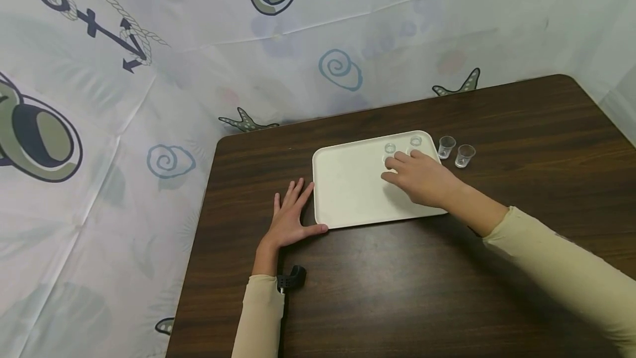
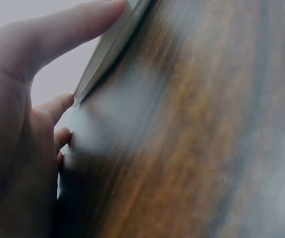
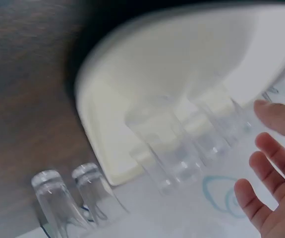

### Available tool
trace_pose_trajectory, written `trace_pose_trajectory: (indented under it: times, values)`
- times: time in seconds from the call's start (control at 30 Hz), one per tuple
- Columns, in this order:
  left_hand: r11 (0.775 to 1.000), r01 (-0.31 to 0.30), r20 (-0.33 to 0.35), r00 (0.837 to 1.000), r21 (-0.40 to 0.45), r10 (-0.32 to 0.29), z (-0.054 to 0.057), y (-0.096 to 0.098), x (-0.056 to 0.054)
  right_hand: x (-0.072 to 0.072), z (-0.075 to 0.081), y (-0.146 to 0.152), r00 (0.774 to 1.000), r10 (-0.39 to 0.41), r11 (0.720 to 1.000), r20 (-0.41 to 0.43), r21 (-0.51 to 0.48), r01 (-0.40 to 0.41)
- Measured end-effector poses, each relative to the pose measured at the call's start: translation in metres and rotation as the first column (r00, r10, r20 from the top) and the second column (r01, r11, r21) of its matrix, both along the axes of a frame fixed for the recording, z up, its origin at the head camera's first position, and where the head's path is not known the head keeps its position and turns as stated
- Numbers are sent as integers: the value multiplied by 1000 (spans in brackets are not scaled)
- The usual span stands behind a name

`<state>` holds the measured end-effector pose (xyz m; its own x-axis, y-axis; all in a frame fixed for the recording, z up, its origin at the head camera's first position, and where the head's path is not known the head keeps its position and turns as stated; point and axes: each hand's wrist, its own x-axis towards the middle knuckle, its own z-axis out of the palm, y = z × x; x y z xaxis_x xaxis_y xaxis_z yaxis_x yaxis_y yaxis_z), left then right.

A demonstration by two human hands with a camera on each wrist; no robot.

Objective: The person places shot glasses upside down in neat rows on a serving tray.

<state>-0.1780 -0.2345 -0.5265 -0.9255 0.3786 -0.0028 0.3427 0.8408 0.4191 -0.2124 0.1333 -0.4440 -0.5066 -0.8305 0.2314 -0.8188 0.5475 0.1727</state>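
On the cream tray point(image 1: 348, 181), several small clear shot glasses point(image 1: 390, 148) stand near the far right corner, seemingly with their mouths down. My right hand point(image 1: 419, 178) hovers over the tray just in front of them and partly hides that area. In the right wrist view its thumb and fingers point(image 3: 276, 151) are apart, beside the tray's glasses point(image 3: 154, 144), with nothing between them. My left hand point(image 1: 290, 220) lies spread at the tray's left end, its thumb touching the near left corner and its index finger at the left edge.
Two more clear shot glasses stand mouth up on the dark wooden table point(image 1: 367, 291), just right of the tray: one nearer glass point(image 1: 465, 156) and one closer glass to the tray point(image 1: 446, 147). A patterned curtain point(image 1: 298, 65) hangs behind the table. A black strap point(image 1: 292, 278) is on the left wrist.
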Motion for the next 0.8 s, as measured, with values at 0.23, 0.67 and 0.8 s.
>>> trace_pose_trajectory:
  times: [0.23, 0.67, 0.8]
  values:
    - [1000, -2, 1, 1000, -7, 2, 0, 0, 0, -2, 29, 6, 997, -12, 989, 71, -145, 22]
    - [1000, -4, 8, 1000, -12, 4, 0, 0, 0, -2, 53, 50, 935, -188, 824, 300, -471, 316]
    - [1000, -7, 10, 1000, -12, 7, 0, 0, 0, -3, 49, 68, 890, -231, 752, 392, -509, 419]
